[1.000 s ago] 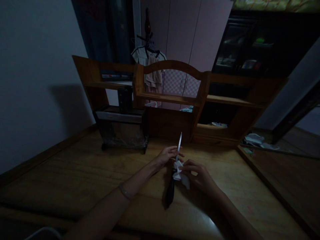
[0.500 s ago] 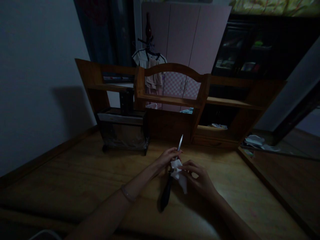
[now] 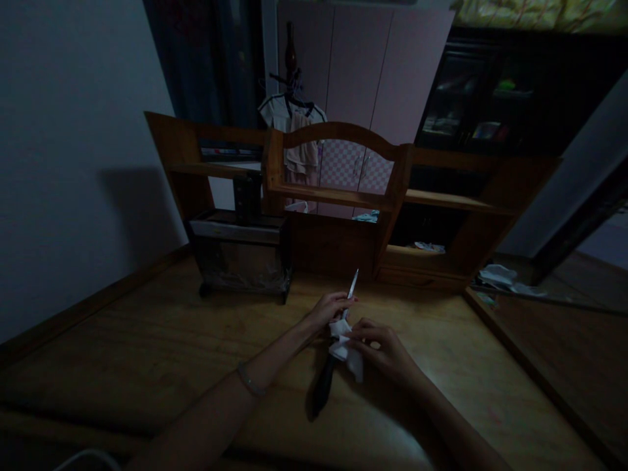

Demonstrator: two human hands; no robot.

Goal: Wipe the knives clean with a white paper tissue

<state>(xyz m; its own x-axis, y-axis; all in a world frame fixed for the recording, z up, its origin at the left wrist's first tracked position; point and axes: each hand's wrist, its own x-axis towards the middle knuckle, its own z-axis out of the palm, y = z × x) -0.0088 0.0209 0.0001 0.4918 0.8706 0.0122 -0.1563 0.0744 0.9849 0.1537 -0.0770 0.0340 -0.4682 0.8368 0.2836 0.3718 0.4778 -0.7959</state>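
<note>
Since a moment ago, both hands have slid a little lower and to the left along the knife, and the white cloth has gone with them. Nearest of all is the left arm with a thin bracelet (image 3: 249,381) on the wrist. Just past it lies the long knife with a black handle and a thin silver blade (image 3: 351,286), held over the brown wooden desk top (image 3: 147,340), with the handle (image 3: 322,386) pointing back at the person and the tip pointing away and up. The left hand (image 3: 330,309) has its fingers curled shut around the knife near where the blade starts. The right hand (image 3: 380,347) pinches the small crumpled white cloth (image 3: 346,347) with bent fingers and presses it against the knife, just beside the left hand. Farther back, a dark box-like stand with a shiny front (image 3: 239,258) sits on the desk to the left. Behind it rises the brown wooden shelf unit with a curved top (image 3: 338,190), with a few small things on its shelves that are too dark to make out. Farthest away, pale clothes on a hanger (image 3: 293,134) hang in front of the pink cupboard doors (image 3: 366,72).
</note>
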